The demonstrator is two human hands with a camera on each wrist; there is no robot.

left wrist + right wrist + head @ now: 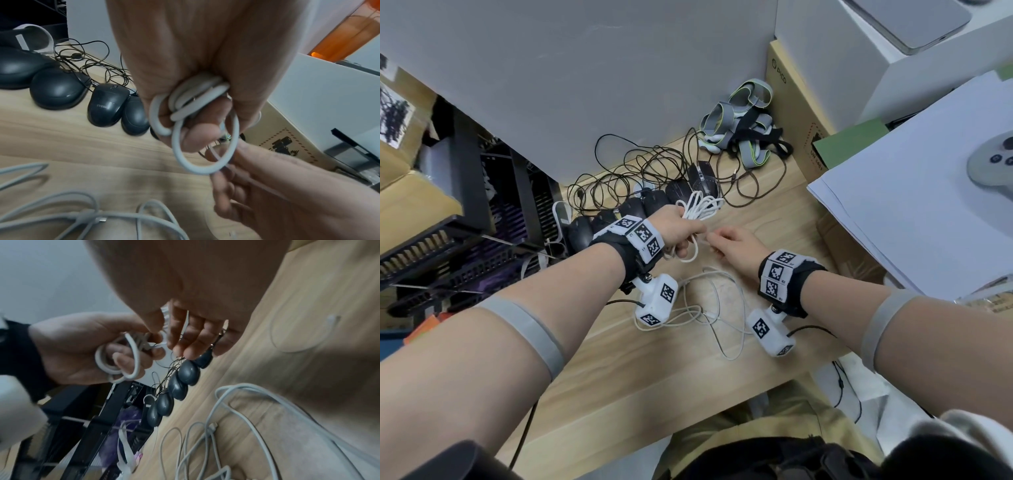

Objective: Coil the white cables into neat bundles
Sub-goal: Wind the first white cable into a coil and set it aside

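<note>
My left hand (683, 236) grips a coiled bundle of white cable (700, 205); its loops stick out past the fist over the wooden table (619, 370). In the left wrist view the coil (198, 95) sits in the curled fingers (197, 138), and one loop (205, 168) hangs below. My right hand (717, 240) is just to the right, thumb and forefinger pinching the same cable's loose stretch beside the fist. The right wrist view shows its fingertips (179, 344) against the coil (123, 356). More loose white cables (709, 308) lie tangled on the table under my wrists.
A row of black mice (640, 209) with tangled thin black wires (640, 164) lies behind my hands. Grey straps (743, 120) and a cardboard box (791, 113) are at the back right. White sheets (928, 205) lie at the right, black crates (465, 240) at the left.
</note>
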